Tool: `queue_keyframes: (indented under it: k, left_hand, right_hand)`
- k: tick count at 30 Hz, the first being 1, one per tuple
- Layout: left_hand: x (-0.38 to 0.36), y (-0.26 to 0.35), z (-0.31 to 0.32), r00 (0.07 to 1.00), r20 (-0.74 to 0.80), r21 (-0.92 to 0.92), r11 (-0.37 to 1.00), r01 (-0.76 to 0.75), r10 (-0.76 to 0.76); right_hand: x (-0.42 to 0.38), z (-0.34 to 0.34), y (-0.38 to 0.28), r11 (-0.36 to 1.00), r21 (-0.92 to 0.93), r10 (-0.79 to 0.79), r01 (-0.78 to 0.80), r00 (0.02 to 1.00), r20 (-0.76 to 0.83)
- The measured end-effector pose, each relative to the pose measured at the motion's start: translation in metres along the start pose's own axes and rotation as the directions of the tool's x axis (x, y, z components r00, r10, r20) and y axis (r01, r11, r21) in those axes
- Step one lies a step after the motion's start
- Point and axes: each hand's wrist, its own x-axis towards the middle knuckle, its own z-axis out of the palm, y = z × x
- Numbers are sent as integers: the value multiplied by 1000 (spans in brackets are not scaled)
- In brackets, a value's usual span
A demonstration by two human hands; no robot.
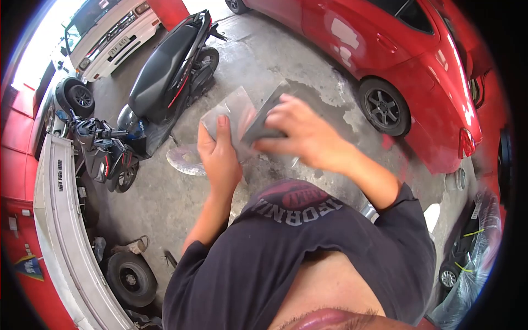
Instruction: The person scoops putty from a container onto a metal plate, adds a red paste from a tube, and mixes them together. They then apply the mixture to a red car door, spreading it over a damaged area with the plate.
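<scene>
The left hand [219, 157] gripped a gray sheet [234, 113] by its lower edge; the right hand [300, 135] pinched a dark scraper [267, 118] (blurred) against it, bare concrete floor [308, 82] beyond.

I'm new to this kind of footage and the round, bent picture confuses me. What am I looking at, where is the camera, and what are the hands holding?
The camera sits on a person's head, looking down past their dark shirt; the wide lens bends the edges. There is no machine, just two bare hands. The left hand holds a grey sheet, perhaps sandpaper, and the right hand works a flat dark tool against it; motion blurs the details. Below is a concrete garage floor. Around stand a black scooter, a red car, a white vehicle and a loose wheel.
</scene>
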Motion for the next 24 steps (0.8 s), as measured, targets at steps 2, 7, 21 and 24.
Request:
queue_keyframes:
  k: [2,7,21,24]
  left_hand:
    - [8,4,0,997,-19,64,996,-70,71]
    - [4,-1,5,997,-40,-30,997,-73,72]
    - [8,-21,29,985,58,235,957,-170,161]
    - [4,-20,48,996,89,179,983,-34,18]
  right_hand:
    - [-6,6,-4,1000,20,-15,12,992,124]
    - [-3,-17,-9,954,286,59,-91,991,118]
    - [-38,-4,20,990,140,-3,-4,999,50]
    - [-44,-37,16,988,151,2,-5,1000,20]
